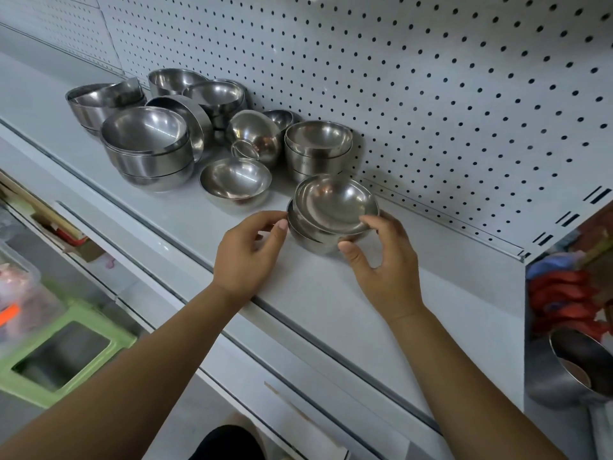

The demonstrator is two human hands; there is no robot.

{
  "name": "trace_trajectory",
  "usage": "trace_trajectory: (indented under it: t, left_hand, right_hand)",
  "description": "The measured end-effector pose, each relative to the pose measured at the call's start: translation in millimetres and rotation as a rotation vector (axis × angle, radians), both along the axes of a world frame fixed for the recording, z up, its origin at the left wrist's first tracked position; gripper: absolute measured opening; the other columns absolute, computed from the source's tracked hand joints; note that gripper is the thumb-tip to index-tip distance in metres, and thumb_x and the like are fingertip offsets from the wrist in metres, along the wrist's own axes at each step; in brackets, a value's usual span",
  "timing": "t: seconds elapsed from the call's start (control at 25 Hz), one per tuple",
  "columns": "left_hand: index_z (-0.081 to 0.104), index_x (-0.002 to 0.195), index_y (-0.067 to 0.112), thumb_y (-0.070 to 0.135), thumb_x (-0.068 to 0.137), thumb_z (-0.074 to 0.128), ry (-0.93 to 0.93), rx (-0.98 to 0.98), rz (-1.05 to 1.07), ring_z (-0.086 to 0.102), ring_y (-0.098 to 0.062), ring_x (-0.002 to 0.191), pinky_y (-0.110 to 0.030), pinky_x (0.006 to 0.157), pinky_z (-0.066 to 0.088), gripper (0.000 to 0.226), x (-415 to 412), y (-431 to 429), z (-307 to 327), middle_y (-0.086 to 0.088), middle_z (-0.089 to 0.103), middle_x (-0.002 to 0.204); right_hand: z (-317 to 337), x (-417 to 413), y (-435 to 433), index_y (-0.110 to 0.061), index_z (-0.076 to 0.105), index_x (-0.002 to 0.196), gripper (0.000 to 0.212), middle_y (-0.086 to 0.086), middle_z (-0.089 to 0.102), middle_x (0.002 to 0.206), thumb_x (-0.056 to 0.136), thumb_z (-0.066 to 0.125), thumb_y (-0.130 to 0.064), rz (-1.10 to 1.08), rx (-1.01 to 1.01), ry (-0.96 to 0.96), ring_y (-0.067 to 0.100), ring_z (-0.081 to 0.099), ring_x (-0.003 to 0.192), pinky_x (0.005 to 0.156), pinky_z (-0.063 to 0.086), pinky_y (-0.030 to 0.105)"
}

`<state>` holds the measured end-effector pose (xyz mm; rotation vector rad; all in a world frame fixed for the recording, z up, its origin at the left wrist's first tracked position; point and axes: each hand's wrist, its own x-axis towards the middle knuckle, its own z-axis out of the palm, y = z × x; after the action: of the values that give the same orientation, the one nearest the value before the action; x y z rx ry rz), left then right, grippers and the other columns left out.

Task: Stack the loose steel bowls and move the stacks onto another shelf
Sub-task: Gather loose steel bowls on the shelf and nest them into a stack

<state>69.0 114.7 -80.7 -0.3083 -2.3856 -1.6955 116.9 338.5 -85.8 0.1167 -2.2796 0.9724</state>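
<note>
We find both hands at the small bowl stack (311, 239), which stands on the white shelf (331, 293) between them, close to the pegboard back panel (431, 94).

The left hand (252, 250) is curled, with thumb and forefinger closed lightly on the stack's near-left rim. The right hand (381, 260) is half closed around the opposite side, thumb low against the wall and forefinger on the upper rim. We judge this two-sided hold is meant to steady the pile.

The top bowl (335, 204) sits tilted and is not fully nested. It likely needs seating before any lift, or it may slide off.

Just beyond the left hand's fingertips lies a single loose bowl (234, 180), upright and unstacked. Beyond that, a tipped bowl (257, 134) rests on its side. Directly past both hands stands a taller stack (316, 147), with larger stacks (149, 147) well out to the left.

We assess stacking as partly complete, and no stack has yet been moved off this shelf.
</note>
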Motion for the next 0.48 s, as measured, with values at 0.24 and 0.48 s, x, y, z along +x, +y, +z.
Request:
trace_trajectory:
  t: [0.24,0.48]
  left_hand:
    - [0.069,0.120,0.046,0.060,0.094,0.046,-0.096,0.034,-0.057,0.064,-0.002,0.115,-0.039,0.107,0.048,0.037,-2.2,-0.3,1.0,0.025,0.071,0.116]
    - [0.074,0.112,0.044,0.061,0.092,0.044,-0.066,-0.007,-0.044,0.067,-0.003,0.106,-0.042,0.100,0.052,0.040,-5.4,-1.0,-0.3,0.025,0.074,0.107]
  right_hand:
    - [7.1,4.4,-4.0,-0.017,0.061,0.135,0.062,-0.015,0.054,0.131,0.089,0.068,-0.058,-0.022,-0.063,-0.090,0.016,0.053,0.131,0.100,0.036,0.011]
    - [5.6,-0.3,-18.8,-0.022,0.058,0.134,0.053,-0.020,0.051,0.131,0.090,0.075,-0.045,0.001,-0.133,-0.205,0.010,0.049,0.129,0.096,0.030,0.001]
